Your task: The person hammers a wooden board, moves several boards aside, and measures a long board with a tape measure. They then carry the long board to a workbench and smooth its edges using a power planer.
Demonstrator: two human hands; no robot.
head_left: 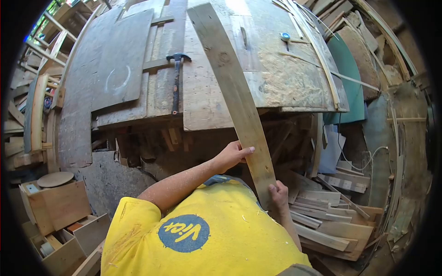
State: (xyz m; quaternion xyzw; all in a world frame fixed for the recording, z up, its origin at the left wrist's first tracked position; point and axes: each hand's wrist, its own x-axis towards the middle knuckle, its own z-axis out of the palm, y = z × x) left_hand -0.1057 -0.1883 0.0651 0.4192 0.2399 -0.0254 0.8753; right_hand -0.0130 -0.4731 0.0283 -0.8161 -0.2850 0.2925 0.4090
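A long wooden board (232,89) runs from close to my body out over the workbench (198,101), tilted a little to the left at its far end. My left hand (234,155) grips its left edge, the thumb lying across the face. Lower down, my right hand (278,193) holds the right edge near the close end, thumb on top. The fingers of both hands are partly hidden behind the board. To the left of the board, a claw hammer (177,83) with a dark handle lies on the bench.
Sawdust (292,83) covers the bench's right side, near a small blue-faced tool (285,37) and long thin strips (317,55). Stacked offcuts (322,211) lie low on the right. A wooden box (60,207) stands at the lower left, with a round disc (55,179) on top.
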